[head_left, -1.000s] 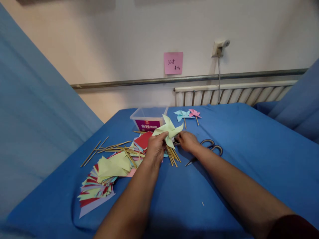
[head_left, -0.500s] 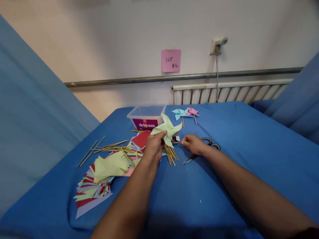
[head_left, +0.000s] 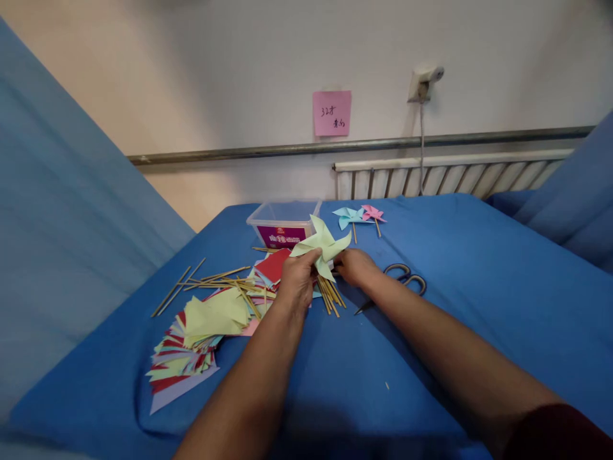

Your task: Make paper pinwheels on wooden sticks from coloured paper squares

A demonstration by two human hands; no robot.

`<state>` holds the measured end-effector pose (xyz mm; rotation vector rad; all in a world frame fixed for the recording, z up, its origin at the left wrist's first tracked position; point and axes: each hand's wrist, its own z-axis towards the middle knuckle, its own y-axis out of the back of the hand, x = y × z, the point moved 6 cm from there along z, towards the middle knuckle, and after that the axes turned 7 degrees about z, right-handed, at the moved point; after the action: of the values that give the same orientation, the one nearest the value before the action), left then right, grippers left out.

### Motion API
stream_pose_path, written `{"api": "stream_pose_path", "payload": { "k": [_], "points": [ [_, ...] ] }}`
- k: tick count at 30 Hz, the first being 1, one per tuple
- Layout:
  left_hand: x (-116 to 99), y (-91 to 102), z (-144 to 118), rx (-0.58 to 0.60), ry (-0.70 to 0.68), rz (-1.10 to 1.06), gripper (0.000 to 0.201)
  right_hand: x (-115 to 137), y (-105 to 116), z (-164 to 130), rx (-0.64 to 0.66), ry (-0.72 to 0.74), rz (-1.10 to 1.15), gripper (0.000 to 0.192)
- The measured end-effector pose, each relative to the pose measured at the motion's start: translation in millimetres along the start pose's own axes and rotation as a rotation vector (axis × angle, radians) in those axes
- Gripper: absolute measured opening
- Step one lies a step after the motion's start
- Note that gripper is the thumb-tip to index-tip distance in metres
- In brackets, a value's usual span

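A pale green paper pinwheel (head_left: 324,246) is pinched at its lower left by my left hand (head_left: 297,275), its blades facing me. My right hand (head_left: 355,266) is just right of the pinwheel, beside a small box that is mostly covered. Its fingertips are hidden behind the hand and the pinwheel's edge, so I cannot tell whether they hold anything. Below the pinwheel lies a bundle of thin wooden sticks (head_left: 331,298). Dark-handled scissors (head_left: 406,278) lie under and beside my right wrist, their blades partly in its shadow.
A clear plastic tub (head_left: 285,223) with a purple label stands behind the hands. Finished blue (head_left: 349,217) and pink (head_left: 372,212) pinwheels lie at the back. Left are fanned coloured paper sheets (head_left: 215,316) and loose sticks (head_left: 220,276). Blue cloth (head_left: 431,383) covers the table.
My right hand has moved left, from above the scissors to beside the small box behind the pinwheel. My left hand keeps the pinwheel in nearly the same place. The view has shifted slightly.
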<state>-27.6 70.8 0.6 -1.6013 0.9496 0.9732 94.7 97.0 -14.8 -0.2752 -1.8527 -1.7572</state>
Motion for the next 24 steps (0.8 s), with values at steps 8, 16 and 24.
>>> {"api": "stream_pose_path", "payload": {
  "k": [8,16,24],
  "points": [
    [0.2,2.4,0.4,0.003,-0.018,-0.019,0.027,1.2,-4.0,2.0,0.0,0.003,-0.131,0.029],
    [2.3,3.2,2.6,0.005,-0.009,-0.023,0.025,-6.2,-0.1,-1.1,-0.098,-0.015,-0.066,0.027],
    [1.9,0.2,0.3,0.022,-0.009,-0.009,0.026,-33.2,10.6,-25.6,-0.094,-0.045,0.108,0.025]
  ]
}}
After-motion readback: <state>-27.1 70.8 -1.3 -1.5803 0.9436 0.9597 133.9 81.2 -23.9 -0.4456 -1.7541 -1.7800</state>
